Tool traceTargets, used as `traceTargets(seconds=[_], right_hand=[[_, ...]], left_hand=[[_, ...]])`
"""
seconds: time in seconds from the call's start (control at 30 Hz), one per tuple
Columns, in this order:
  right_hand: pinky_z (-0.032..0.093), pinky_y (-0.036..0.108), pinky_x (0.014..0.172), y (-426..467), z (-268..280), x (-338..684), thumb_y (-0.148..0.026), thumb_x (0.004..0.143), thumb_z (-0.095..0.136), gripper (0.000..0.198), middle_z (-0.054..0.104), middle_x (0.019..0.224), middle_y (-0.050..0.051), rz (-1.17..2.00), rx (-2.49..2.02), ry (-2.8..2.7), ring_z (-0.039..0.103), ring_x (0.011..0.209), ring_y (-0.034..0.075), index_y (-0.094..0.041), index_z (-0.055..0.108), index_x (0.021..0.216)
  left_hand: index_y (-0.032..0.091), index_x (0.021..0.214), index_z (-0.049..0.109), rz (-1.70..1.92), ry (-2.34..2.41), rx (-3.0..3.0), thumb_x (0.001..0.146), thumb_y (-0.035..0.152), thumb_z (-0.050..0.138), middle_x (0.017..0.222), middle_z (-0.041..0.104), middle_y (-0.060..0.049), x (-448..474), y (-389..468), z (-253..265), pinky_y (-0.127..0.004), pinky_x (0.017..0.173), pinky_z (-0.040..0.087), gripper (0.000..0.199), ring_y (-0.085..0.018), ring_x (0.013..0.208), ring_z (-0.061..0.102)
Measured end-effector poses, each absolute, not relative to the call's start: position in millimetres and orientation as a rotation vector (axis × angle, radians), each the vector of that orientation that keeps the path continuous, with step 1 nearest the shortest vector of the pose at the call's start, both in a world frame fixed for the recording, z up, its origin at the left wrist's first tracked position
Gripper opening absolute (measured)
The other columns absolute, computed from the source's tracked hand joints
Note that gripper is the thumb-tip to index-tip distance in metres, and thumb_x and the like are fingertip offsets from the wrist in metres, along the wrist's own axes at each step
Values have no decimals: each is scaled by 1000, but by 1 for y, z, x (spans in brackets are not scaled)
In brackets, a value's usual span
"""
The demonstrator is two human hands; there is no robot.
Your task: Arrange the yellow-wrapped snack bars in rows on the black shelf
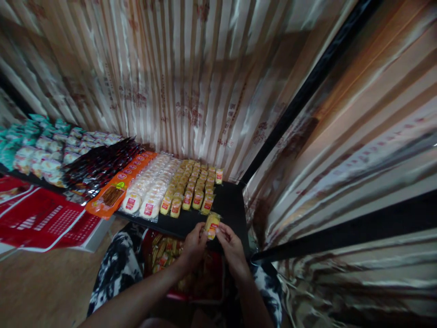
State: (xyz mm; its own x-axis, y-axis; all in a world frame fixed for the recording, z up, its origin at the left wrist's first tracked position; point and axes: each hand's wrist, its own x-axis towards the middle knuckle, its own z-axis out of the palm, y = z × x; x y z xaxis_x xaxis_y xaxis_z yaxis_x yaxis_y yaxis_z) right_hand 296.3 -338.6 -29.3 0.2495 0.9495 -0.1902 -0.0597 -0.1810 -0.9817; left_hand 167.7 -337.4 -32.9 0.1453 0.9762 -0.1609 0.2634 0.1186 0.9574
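Holding wrapped yellow snack [212, 224] between both hands: left hand [194, 246] gripped one side, right hand [232, 246] other, fingers drawn narrow, probably to steady slippery wrapper and leave red label uncovered. Snack sat over near edge of black shelf [230, 205], just in front of yellow snack rows [187, 189]; contact with shelf unclear. Rows stood close together, near labels facing outward, presumably for legibility. Red basket [180, 297] of similar packets lay between person's legs, apparently for easy reach.

Bare hands [195, 244], bare forearms [145, 291]; black-and-white trousers [118, 269], irregularly blotched, loose-looking as far as the dimness shows
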Motion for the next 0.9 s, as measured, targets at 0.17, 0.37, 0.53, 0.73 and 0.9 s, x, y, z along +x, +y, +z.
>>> traceTargets(seconds=[0.17,0.37,0.53,0.73,0.9], right_hand=[[52,34,77,-333,-38,300,-49,58,69,47,71,89,8,1149,-1432,-863,66,83,22,-16,65,92],[52,33,71,-330,-58,309,-55,65,63,55,69,92,10,1155,-1478,-783,66,82,22,-15,60,103],[50,40,78,-330,-53,311,-56,75,52,64,55,121,17,477,-1711,-1094,56,102,27,-14,48,124],[37,44,96,-320,-40,314,-46,89,38,42,59,121,9,5,-1638,-1615,46,112,25,-21,58,117],[40,42,91,-304,-48,322,-47,90,36,43,65,101,11,-38,-1640,-1561,53,98,24,-18,63,107]], left_hand=[[15,110,51,818,1252,1225,86,27,36,82,64,-3,181,-324,-40,-19,57,45,31,-13,72,60],[17,114,48,811,1375,1361,78,24,52,87,64,-1,191,-315,-33,-19,69,46,37,-11,75,59],[17,107,53,775,1455,1664,78,22,51,93,64,-4,187,-299,-13,-26,80,46,30,-15,81,60],[22,113,59,661,1356,2080,79,21,46,109,58,-6,184,-274,11,-30,91,44,36,-20,99,56],[21,115,60,612,1292,2207,77,16,45,105,56,-8,194,-256,24,-30,90,45,42,-20,98,54]])
